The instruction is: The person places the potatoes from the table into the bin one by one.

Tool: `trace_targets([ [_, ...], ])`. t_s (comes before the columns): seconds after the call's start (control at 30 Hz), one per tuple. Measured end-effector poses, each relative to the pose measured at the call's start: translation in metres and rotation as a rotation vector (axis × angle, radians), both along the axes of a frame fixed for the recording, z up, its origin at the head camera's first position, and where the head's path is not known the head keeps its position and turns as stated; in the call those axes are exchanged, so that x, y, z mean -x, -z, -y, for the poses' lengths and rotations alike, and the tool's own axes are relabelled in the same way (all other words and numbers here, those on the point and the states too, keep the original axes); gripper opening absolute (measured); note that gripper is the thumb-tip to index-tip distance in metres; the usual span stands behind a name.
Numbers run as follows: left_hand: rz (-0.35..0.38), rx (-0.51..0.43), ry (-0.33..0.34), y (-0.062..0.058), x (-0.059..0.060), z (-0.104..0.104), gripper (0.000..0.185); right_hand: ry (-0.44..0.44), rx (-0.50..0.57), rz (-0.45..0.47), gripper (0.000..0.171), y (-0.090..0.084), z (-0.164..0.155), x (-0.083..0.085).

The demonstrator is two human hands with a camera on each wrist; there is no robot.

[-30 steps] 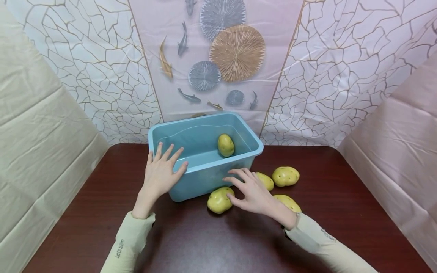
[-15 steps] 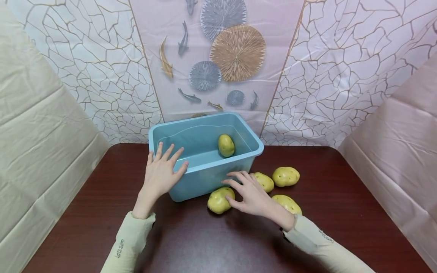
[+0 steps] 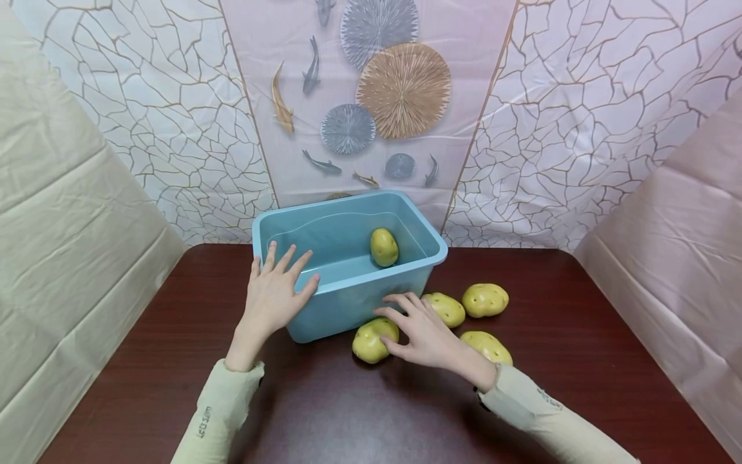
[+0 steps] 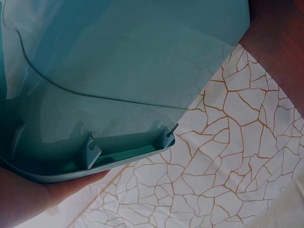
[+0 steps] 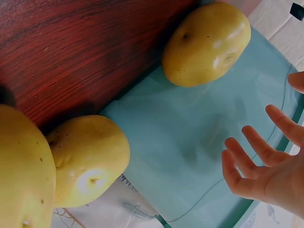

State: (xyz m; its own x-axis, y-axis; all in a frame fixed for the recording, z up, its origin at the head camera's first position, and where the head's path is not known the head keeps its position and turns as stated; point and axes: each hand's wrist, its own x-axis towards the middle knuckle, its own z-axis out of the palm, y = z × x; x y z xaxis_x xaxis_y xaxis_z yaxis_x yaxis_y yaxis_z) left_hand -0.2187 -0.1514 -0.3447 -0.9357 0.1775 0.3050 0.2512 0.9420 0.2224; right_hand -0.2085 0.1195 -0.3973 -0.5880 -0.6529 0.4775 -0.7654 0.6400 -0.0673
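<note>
The potato (image 3: 373, 339) nearest the right hand (image 3: 426, 335) lies on the table just in front of the blue tub (image 3: 348, 303), touching or all but touching its front wall; the hand hovers over it with fingers spread and relaxed, holding nothing, thumb close to its near side. It looks firm, rounded and smooth-skinned, probably light enough for one hand but apt to roll; a grip across its short width, thumb against fingers, seems the surest hold. The left hand (image 3: 272, 293) rests with straight fingers over the tub's front-left rim, steadying it; the tub looks like thin, stiff plastic. Another potato (image 3: 384, 247) sits inside the tub toward its right; three more (image 3: 485, 299) lie right of the tub. The dark wooden table (image 3: 145, 361) looks hard and slick; patterned sheets (image 3: 174, 129) hang behind the tub.
</note>
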Motion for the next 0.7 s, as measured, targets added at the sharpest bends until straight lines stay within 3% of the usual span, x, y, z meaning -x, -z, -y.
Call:
trace_targets([
  [0.5, -0.003, -0.001, -0.001, 0.0002, -0.0002, -0.0005, 0.056, 0.036, -0.086, 0.036, 0.039, 0.0041, 0.0039, 0.0028],
  [0.7, -0.001, 0.005, -0.005, 0.0004, -0.0001, 0.0003, 0.057, 0.014, -0.113, 0.045, 0.04, 0.005, 0.0045, 0.0039],
])
